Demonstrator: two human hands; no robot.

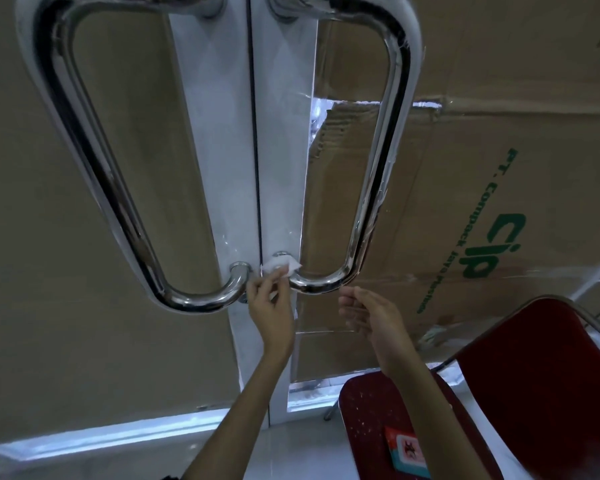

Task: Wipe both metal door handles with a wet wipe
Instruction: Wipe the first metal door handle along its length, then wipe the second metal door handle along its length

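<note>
Pinching a white wet wipe (280,267) against the lower mount of the right door handle (378,188).

Fingers (262,287) of the left hand (272,315) are closed on the wipe, pressing it where the handle's bottom bend meets the white door frame (284,168), just beside the left door handle (94,174). Right hand (369,315) hovers near, fingers loosely curled, holding nothing. A red chair (534,393) stands lower right, a wipe packet (409,455) lying on its seat.
</note>
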